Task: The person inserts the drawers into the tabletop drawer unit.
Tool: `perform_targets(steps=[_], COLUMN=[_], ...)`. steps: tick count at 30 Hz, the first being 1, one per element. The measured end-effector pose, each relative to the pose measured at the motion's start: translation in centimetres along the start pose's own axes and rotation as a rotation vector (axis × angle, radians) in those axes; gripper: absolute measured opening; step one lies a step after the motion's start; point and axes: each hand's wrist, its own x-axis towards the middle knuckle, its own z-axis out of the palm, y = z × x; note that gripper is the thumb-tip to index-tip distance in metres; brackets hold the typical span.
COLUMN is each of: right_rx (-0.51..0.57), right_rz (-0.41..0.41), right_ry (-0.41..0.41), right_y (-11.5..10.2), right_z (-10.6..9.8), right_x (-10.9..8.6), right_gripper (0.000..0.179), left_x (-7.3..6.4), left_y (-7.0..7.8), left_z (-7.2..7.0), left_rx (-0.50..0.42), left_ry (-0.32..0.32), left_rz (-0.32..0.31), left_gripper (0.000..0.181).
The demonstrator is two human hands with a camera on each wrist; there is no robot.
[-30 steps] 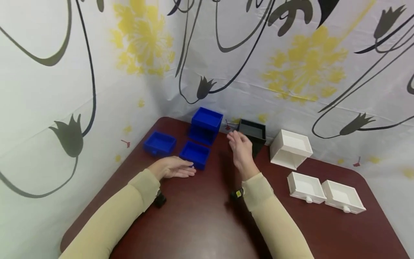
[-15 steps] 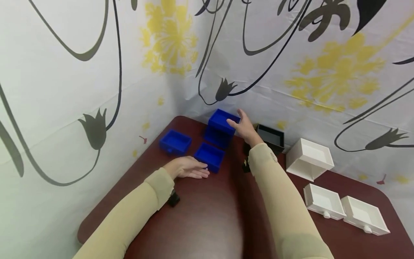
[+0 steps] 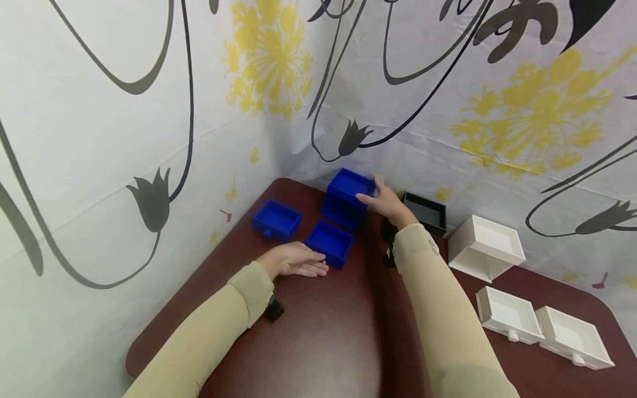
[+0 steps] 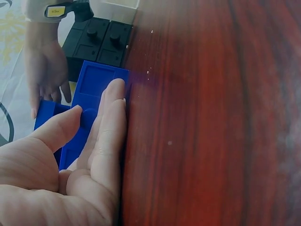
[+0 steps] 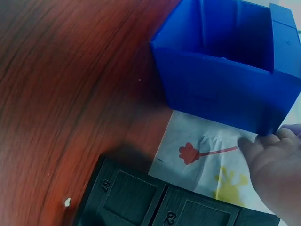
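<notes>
Shifted leftward since earlier frame: our right hand (image 3: 388,204), from beside black box (image 3: 423,213) to right side of blue box (image 3: 350,183). Thumb and fingers spread about that side; whether we grasp it, we cannot tell. Our left hand (image 3: 296,260), released, fingers straight, at near front of blue drawer (image 3: 328,239). Blue box far on table (image 3: 318,342), behind drawer; second drawer (image 3: 276,218) left.

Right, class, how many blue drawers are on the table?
2: one drawer left of the blue cabinet, the other drawer between that cabinet and the left hand. None looks hidden.
</notes>
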Motion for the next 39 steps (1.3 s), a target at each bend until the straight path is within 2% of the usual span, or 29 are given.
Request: perform_targets(steps=[7,11,19,25,39], right_rx=[-0.190,-0.212,-0.183,-0.162,-0.087], right_rz=[-0.031,-0.052,-0.084,-0.054,-0.037], right_ry=[0.069,0.122,0.170,0.157,0.113], right_y=[0.9,1.2,1.7,1.6,0.8], right_z=[-0.1,-0.2,0.3,0.3,0.8], right_x=[0.3,0.3,-0.5,-0.7,-0.1], right_gripper=[0.106,0.105,0.099,0.101,0.103], left_x=[0.1,-0.1,-0.1,0.0,0.5], left_y=[0.3,0.6,0.2,0.0,0.7], left_z=[0.3,0.5,1.2,1.7,1.0], left_rx=[0.008,0.018,0.026,0.033,-0.049], left_ry=[-0.001,-0.003,-0.001,0.058,0.123], left_rz=[0.001,0.017,0.008,0.011,0.046], left_gripper=[0.037,0.038,0.032,0.032,0.046])
